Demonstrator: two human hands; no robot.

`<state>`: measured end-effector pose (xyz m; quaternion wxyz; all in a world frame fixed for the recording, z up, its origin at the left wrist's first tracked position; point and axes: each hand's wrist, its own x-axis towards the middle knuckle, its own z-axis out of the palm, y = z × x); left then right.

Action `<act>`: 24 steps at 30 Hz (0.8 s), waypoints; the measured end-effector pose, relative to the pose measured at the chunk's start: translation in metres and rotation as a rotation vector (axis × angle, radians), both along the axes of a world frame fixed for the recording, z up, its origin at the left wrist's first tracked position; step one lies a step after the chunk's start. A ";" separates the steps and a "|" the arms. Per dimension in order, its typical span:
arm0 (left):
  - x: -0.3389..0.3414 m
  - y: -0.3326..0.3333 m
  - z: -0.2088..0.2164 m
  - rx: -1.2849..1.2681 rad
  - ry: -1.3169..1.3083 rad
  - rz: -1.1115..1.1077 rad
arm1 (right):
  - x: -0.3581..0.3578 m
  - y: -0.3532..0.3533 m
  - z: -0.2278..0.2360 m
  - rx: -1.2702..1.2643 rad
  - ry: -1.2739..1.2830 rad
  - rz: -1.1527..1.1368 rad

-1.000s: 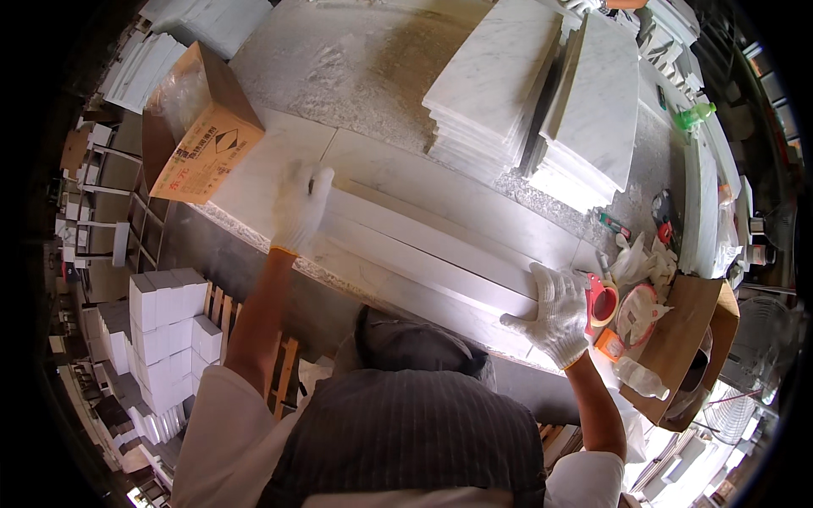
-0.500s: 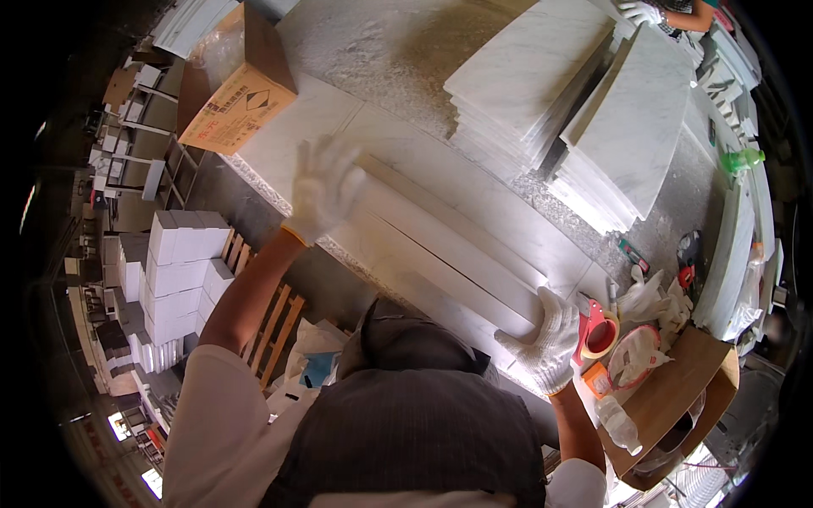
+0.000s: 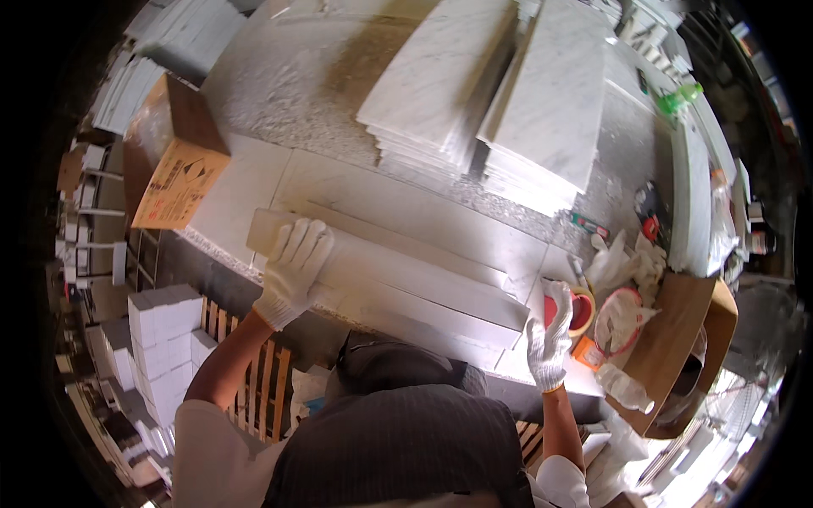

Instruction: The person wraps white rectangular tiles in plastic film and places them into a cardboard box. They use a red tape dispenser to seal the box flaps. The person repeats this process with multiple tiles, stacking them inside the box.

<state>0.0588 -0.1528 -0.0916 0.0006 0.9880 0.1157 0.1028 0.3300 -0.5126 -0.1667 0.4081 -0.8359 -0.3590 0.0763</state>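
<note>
A long, narrow white box-like piece (image 3: pixel 423 278) lies across the pale bench in front of me; whether it is stone or carton I cannot tell. My left hand (image 3: pixel 296 264), in a white knit glove, rests with its fingers stretched flat on its left end. Beside the right end is my right hand (image 3: pixel 549 343), gloved too, with fingers extended upward and thumb apart; it appears to hold nothing. Just beyond its fingers lies a tape roll (image 3: pixel 582 311) with a red part, partly hidden by the glove. A thinner white strip (image 3: pixel 406 240) lies behind the long piece.
Stacked marble-look slabs (image 3: pixel 449 76) stand beyond the bench. An open brown carton (image 3: pixel 182 182) sits at the left, another carton (image 3: pixel 677 339) at the right. Near my right hand are a plastic bottle (image 3: pixel 625 388), a red-rimmed bowl (image 3: pixel 618 322) and an orange box (image 3: pixel 588 350).
My left hand has come down from a blurred, raised position onto the long piece, which now lies turned flatter across the view. My right hand has moved off its right end. The whole view has shifted.
</note>
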 end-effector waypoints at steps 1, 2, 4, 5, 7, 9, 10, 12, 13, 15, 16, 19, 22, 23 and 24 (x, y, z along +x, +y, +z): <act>0.000 0.001 -0.004 0.007 0.012 -0.007 | 0.003 -0.009 -0.002 -0.055 -0.036 -0.173; -0.003 0.001 -0.007 0.016 0.027 0.001 | 0.008 -0.021 -0.002 -0.173 -0.109 -0.222; -0.002 -0.003 -0.007 -0.020 0.043 0.023 | 0.016 -0.042 -0.009 -0.315 -0.297 -0.271; 0.000 -0.004 -0.004 -0.031 0.039 0.016 | 0.020 -0.055 -0.018 -0.362 -0.242 -0.239; 0.005 -0.005 0.002 -0.042 0.034 0.009 | 0.027 -0.078 -0.045 -0.441 -0.127 -0.171; 0.004 -0.006 0.007 -0.002 0.061 0.018 | 0.029 -0.080 -0.059 -0.489 -0.323 -0.100; 0.005 -0.006 0.009 0.018 0.073 0.023 | 0.034 -0.083 -0.068 -0.493 -0.342 -0.074; 0.001 -0.006 0.008 0.027 0.058 0.028 | 0.036 -0.066 -0.062 -0.484 -0.494 -0.043; -0.001 -0.006 0.009 0.033 0.053 0.039 | 0.040 -0.057 -0.045 -0.619 -0.269 -0.071; 0.001 -0.001 0.013 0.013 0.069 0.006 | 0.052 -0.069 -0.033 -0.446 -0.111 -0.135; -0.001 0.000 0.011 -0.004 0.081 0.001 | 0.055 -0.057 -0.003 -0.247 0.241 -0.185; -0.009 0.000 0.006 0.022 0.005 0.005 | 0.043 -0.031 0.085 0.198 0.665 -0.269; -0.015 0.002 -0.004 0.123 0.053 0.034 | 0.029 0.009 0.139 0.277 0.625 0.056; -0.016 0.003 -0.005 0.153 0.062 0.034 | 0.019 0.025 0.148 0.337 0.778 0.128; -0.015 0.001 -0.003 0.097 0.037 0.038 | 0.011 0.039 0.145 0.379 0.812 0.208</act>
